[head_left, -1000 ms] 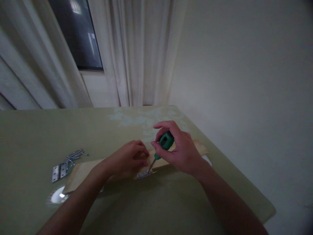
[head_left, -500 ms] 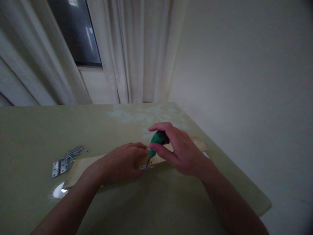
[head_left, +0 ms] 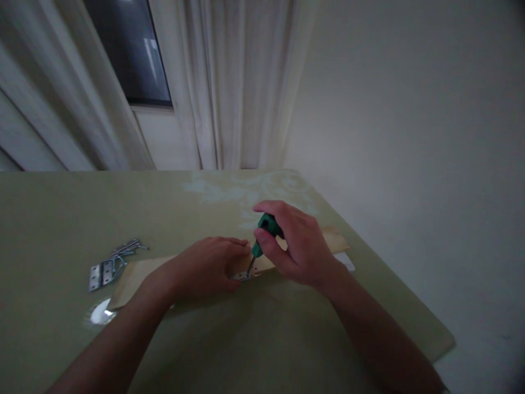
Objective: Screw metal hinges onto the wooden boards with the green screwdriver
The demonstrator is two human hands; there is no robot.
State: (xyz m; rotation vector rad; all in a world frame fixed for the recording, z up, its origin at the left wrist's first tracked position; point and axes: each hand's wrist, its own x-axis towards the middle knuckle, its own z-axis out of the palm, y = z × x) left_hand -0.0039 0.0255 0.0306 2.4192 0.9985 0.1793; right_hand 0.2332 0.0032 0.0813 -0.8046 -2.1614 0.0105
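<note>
Light wooden board [head_left: 141, 273] lies across the table under my hands, and more pale wood [head_left: 334, 239] shows past my right hand. My left hand [head_left: 203, 268] grips the board near its middle, thumb on the near edge beside a small metal hinge [head_left: 239, 277]. In my right hand [head_left: 301, 246] is a green-and-black screwdriver [head_left: 262, 235], tilted, with fingers and thumb around its handle. Its tip meets the hinge at a screw, too small to make out clearly. Whether the wood is one piece or two is hidden by my hands.
To the left lie a loose metal hinge [head_left: 100, 274] and several screws [head_left: 129, 249]. A shiny round reflective patch [head_left: 101, 313] is by the board's left end. The green table [head_left: 262, 339] meets a wall [head_left: 402, 137] on the right; curtains [head_left: 229, 82] hang behind.
My right hand has shifted slightly and the screwdriver handle looks turned, its tip still at the hinge. My left hand keeps its hold. The whole view has moved a little.
</note>
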